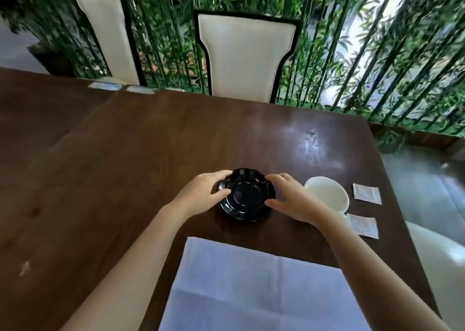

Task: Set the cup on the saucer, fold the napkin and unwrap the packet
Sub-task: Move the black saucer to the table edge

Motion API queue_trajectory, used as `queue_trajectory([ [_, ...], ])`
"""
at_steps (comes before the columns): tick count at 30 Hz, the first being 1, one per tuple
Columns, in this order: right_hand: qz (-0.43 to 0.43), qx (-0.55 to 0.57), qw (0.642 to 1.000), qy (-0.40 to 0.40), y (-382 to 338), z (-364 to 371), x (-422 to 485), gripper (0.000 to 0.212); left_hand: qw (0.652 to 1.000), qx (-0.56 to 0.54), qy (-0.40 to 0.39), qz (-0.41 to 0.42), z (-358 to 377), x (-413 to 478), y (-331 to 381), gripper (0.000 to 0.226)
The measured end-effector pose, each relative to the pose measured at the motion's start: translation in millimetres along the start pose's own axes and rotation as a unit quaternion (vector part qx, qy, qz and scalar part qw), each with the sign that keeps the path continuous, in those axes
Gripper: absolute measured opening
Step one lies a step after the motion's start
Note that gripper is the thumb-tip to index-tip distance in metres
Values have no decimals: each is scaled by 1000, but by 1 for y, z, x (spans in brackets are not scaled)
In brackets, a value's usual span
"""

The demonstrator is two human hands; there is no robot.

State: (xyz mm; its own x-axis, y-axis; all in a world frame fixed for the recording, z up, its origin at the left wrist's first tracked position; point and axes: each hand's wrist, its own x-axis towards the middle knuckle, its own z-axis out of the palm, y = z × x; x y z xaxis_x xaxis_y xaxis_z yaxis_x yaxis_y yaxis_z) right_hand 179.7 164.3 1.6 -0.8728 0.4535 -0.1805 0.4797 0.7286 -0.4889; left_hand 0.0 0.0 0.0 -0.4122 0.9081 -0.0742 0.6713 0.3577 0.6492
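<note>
Daylit glare on table (312,142) (blurred edges)

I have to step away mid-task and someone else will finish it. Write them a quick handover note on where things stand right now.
Left hand and right hand: both bare, fingers on opposite rims of the black saucer, which sits on the table.
White cup: on the table just right of the saucer, not on it yet.
Napkin: spread flat at the near edge, unfolded.
Two packets: right of the cup, apparently still sealed.
Done: none of the three steps. Left: cup onto saucer, fold napkin, unwrap packet.
</note>
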Motion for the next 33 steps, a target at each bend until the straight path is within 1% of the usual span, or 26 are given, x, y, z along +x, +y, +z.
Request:
queue_trajectory([
  [3, 19, 6, 1000, -9, 9, 14, 2, 64, 999, 16, 0, -29, 11, 4, -10, 51],
  [6, 45, 20, 999, -19, 17, 33, 5, 67, 998, 32, 0, -62, 25, 7, -21, 56],
  [8, 45, 31, 998, -1, 22, 43, 8, 69, 996, 43, 14, -77, 33, 10, -26, 62],
  [11, 55, 63, 996, 35, 25, 54, 10, 68, 993, 54, 10, -103, 44, 12, -31, 68],
  [14, 50, 105, 990, 82, 27, 63, 13, 65, 992, 26, 14, -124, 54, 14, -37, 69],
  [16, 65, 139, 983, 103, 28, 68, 15, 66, 990, 0, 28, -138, 58, 15, -38, 70],
  [19, 94, 196, 970, 111, 27, 72, 18, 72, 985, -42, 48, -163, 62, 18, -35, 70],
  [23, 101, 214, 964, 117, 30, 72, 20, 74, 975, -102, 82, -179, 68, 24, -27, 63],
  [25, 113, 250, 953, 126, 32, 70, 20, 74, 969, -128, 94, -191, 69, 27, -24, 60],
  [27, 127, 310, 933, 129, 33, 68, 21, 73, 957, -170, 107, -209, 70, 29, -25, 57],
  [30, 142, 383, 903, 136, 31, 68, 24, 73, 915, -292, 109, -257, 68, 30, -26, 58],
  [33, 159, 433, 875, 145, 32, 70, 26, 75, 880, -364, 100, -288, 65, 31, -25, 58],
])
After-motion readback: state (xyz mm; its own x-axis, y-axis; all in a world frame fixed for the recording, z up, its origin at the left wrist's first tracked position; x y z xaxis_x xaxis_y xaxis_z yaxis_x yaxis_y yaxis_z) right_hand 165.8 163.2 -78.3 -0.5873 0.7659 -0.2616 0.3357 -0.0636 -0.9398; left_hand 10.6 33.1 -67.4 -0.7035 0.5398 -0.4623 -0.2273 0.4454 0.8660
